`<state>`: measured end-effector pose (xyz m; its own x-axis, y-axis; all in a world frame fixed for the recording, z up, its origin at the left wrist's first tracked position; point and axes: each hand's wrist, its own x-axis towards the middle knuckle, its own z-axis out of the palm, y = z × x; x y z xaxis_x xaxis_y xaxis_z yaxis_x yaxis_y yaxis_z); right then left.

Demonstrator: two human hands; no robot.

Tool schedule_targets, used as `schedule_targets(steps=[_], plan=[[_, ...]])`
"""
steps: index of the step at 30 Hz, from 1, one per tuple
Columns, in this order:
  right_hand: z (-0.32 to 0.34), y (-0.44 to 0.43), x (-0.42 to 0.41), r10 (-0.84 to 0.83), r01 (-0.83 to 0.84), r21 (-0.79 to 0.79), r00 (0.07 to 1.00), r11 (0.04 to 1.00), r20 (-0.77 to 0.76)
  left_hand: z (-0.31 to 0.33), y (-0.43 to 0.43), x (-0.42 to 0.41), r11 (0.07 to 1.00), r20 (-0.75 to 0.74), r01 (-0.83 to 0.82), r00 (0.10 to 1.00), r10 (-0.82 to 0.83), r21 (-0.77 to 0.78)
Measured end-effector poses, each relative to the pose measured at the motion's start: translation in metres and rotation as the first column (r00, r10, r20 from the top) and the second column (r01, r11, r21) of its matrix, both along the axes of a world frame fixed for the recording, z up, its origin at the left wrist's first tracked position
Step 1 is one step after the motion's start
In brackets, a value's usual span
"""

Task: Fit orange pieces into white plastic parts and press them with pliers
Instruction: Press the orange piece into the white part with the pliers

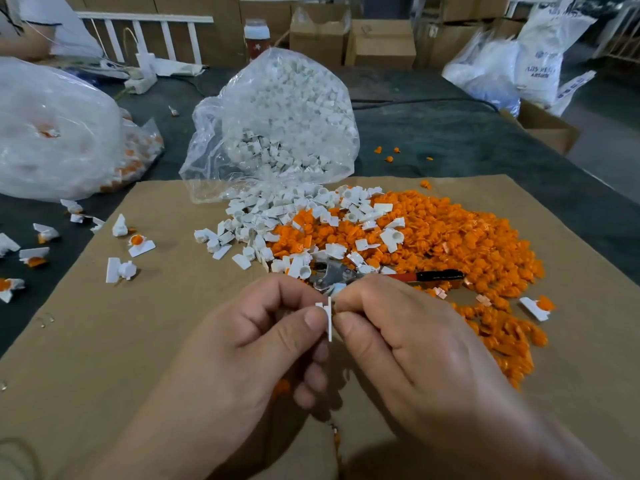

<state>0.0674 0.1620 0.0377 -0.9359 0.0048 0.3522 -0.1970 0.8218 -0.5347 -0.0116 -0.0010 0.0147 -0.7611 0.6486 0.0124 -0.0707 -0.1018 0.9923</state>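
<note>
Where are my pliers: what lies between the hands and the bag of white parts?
In the head view, the pliers lie just beyond the left hand and right hand, on a mixed heap of white parts and orange pieces reaching the bag.

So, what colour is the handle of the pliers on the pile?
The pliers handle is red near the metal and black toward its end; head view.
</note>
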Motion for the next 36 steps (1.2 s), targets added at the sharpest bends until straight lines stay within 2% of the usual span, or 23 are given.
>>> schedule_targets(steps=[3,5,6,8,9,10,11,12,13,14,15,16,18,21,22,24,26,27,28,29,32,33,36], plan=[[-0.001,-0.003,0.003,0.014,-0.003,-0.202,0.998,0.979,0.054,-0.001,-0.004,0.001,0.999,-0.196,-0.028,0.980,0.022,-0.027],[0.001,-0.006,0.002,0.029,0.043,-0.391,0.984,0.919,0.175,-0.003,-0.006,0.002,0.992,-0.372,-0.094,0.926,0.058,-0.082],[0.003,-0.006,0.002,0.051,0.099,-0.517,0.962,0.850,0.269,-0.004,-0.006,0.002,0.984,-0.486,-0.145,0.871,0.076,-0.107],[0.005,-0.006,0.000,0.220,0.264,-0.776,0.863,0.573,0.455,-0.005,-0.005,0.003,0.969,-0.702,-0.215,0.709,0.069,-0.121],[0.007,-0.006,-0.002,0.314,0.339,-0.839,0.814,0.425,0.488,-0.005,-0.004,0.005,0.966,-0.768,-0.227,0.638,0.054,-0.120],[0.009,-0.005,-0.002,0.365,0.370,-0.860,0.791,0.352,0.490,-0.006,-0.003,0.006,0.964,-0.806,-0.238,0.591,0.045,-0.121],[0.009,-0.005,-0.002,0.363,0.370,-0.856,0.790,0.361,0.494,-0.005,-0.003,0.008,0.962,-0.808,-0.246,0.588,0.049,-0.120],[0.007,-0.004,-0.001,0.294,0.318,-0.819,0.821,0.478,0.490,-0.003,-0.003,0.008,0.961,-0.764,-0.249,0.641,0.070,-0.120],[0.004,-0.003,0.001,0.169,0.225,-0.705,0.881,0.673,0.442,0.000,-0.002,0.008,0.964,-0.663,-0.241,0.741,0.104,-0.117],[0.003,-0.002,0.002,0.038,0.124,-0.473,0.947,0.872,0.318,0.003,-0.002,0.006,0.974,-0.498,-0.205,0.857,0.132,-0.095],[0.002,-0.001,0.003,-0.016,0.047,-0.186,0.986,0.981,0.168,0.001,-0.001,0.004,0.987,-0.295,-0.148,0.947,0.125,-0.055],[0.002,0.001,0.004,-0.006,0.005,0.013,0.998,1.000,0.066,0.001,0.000,0.002,0.995,-0.111,-0.099,0.989,0.098,-0.008],[0.001,0.002,0.003,0.044,-0.044,0.115,0.999,0.992,0.001,-0.001,0.002,0.001,0.998,0.074,-0.045,0.996,0.042,0.039],[0.002,-0.001,0.004,0.039,-0.039,0.084,0.999,0.996,-0.004,-0.004,0.000,-0.003,0.997,0.063,0.014,0.998,-0.019,0.078],[0.003,-0.004,0.006,0.011,-0.011,0.004,1.000,1.000,0.024,-0.007,-0.002,-0.004,0.998,-0.043,0.019,0.999,-0.016,0.060],[0.004,-0.007,0.006,0.002,0.081,-0.373,0.976,0.924,0.217,-0.016,-0.006,-0.007,0.998,-0.398,-0.045,0.917,0.028,-0.034],[0.007,-0.007,0.002,0.186,0.245,-0.735,0.873,0.633,0.451,-0.023,-0.008,-0.005,0.991,-0.581,-0.112,0.813,0.053,-0.066],[0.009,-0.006,0.001,0.251,0.272,-0.784,0.845,0.558,0.472,-0.024,-0.007,-0.004,0.990,-0.580,-0.127,0.812,0.067,-0.063],[0.009,-0.004,0.002,0.270,0.259,-0.787,0.841,0.560,0.469,-0.022,-0.006,-0.003,0.990,-0.529,-0.126,0.845,0.073,-0.064],[0.007,-0.002,0.002,0.249,0.211,-0.753,0.860,0.624,0.446,-0.018,-0.005,-0.003,0.992,-0.440,-0.104,0.896,0.062,-0.072],[0.004,0.000,0.005,0.044,0.018,-0.345,0.984,0.938,0.171,-0.012,-0.006,-0.005,0.997,-0.255,-0.036,0.967,0.016,-0.074],[0.002,0.000,0.006,0.017,0.007,-0.250,0.995,0.968,0.094,-0.008,-0.005,-0.004,0.998,-0.224,-0.027,0.974,0.012,-0.065],[0.000,0.000,0.003,-0.026,0.038,-0.211,0.998,0.977,0.064,-0.003,0.001,-0.004,0.994,-0.072,-0.096,0.993,0.099,0.046]])
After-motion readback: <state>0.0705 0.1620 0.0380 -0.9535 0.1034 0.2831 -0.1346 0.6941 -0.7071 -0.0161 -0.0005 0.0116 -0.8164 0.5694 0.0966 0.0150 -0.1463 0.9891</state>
